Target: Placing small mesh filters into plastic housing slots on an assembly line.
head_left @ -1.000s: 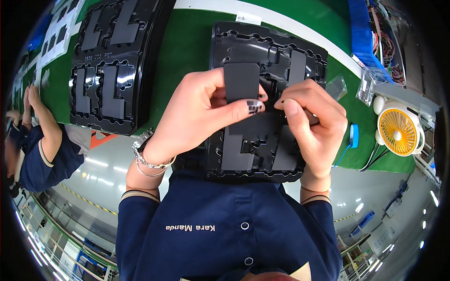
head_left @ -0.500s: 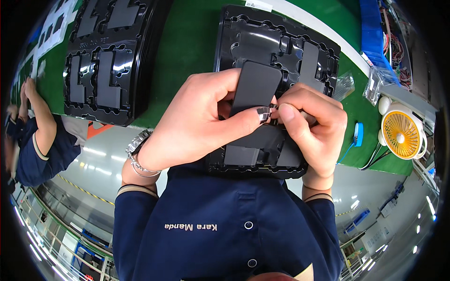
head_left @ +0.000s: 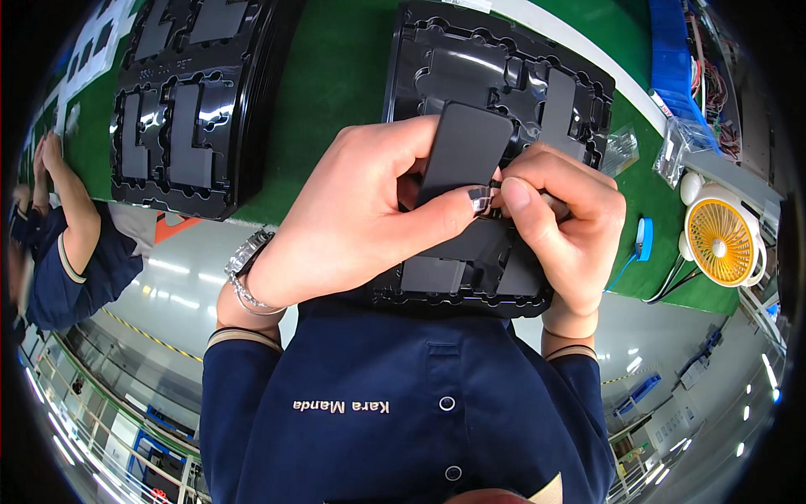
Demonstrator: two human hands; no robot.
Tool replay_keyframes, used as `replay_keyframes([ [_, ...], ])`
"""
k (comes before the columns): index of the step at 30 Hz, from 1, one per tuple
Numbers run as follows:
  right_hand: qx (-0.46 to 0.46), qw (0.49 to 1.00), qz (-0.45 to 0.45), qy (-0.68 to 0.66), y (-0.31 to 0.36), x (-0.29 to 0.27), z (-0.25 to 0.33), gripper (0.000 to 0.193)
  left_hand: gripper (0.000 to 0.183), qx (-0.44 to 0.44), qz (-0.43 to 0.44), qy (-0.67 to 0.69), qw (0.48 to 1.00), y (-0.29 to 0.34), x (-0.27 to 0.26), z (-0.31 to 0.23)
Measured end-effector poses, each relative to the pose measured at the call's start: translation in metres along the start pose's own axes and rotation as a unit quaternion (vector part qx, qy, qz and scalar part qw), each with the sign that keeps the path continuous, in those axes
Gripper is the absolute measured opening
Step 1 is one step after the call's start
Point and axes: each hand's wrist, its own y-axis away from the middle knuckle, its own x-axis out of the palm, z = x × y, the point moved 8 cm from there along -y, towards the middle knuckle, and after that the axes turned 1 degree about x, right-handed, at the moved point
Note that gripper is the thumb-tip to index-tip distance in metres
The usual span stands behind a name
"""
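Observation:
A flat, matte black piece (head_left: 470, 143) with rounded corners is held up over a black moulded tray (head_left: 437, 76). My left hand (head_left: 361, 202) grips it, thumb across its face and fingers behind. My right hand (head_left: 567, 223) is closed in a pinch at the piece's right edge, close to my left thumb tip. What lies between those right fingertips is small and mostly hidden. Under my hands, the tray holds similar dark grey pieces, one L-shaped piece (head_left: 561, 105) at its upper right and another piece (head_left: 432, 275) near its front edge.
More black trays (head_left: 239, 160) with L-shaped pieces are stacked at left on the green tabletop (head_left: 336, 67). At right are a white-and-orange fan (head_left: 718, 244), a blue looped item (head_left: 643, 239), clear plastic bags (head_left: 670, 151) and a blue bin (head_left: 676, 67) of wires. Another person (head_left: 71, 244) works far left.
Both hands keep nearly the same pose on the black piece, which has shifted slightly up and right. The view has moved a little, so the trays sit slightly differently.

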Motion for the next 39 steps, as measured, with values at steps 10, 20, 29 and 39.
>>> replay_keyframes([
  [10,-0.005,1.000,-0.007,0.002,0.001,0.000,-0.002,0.007,0.017,-0.005,-0.001,0.000,1.000,0.001,0.001,-0.001],
  [20,-0.013,0.997,-0.032,0.070,0.001,-0.003,-0.005,0.008,0.017,-0.007,-0.018,-0.002,1.000,-0.001,0.000,0.003],
  [29,0.008,0.985,-0.168,0.049,0.010,-0.037,-0.019,0.018,0.023,0.094,-0.055,-0.142,0.984,-0.025,-0.022,-0.012],
  [39,-0.012,0.988,-0.154,0.019,0.009,-0.033,-0.017,0.016,0.042,0.194,-0.242,-0.436,0.845,-0.042,-0.035,-0.030],
])
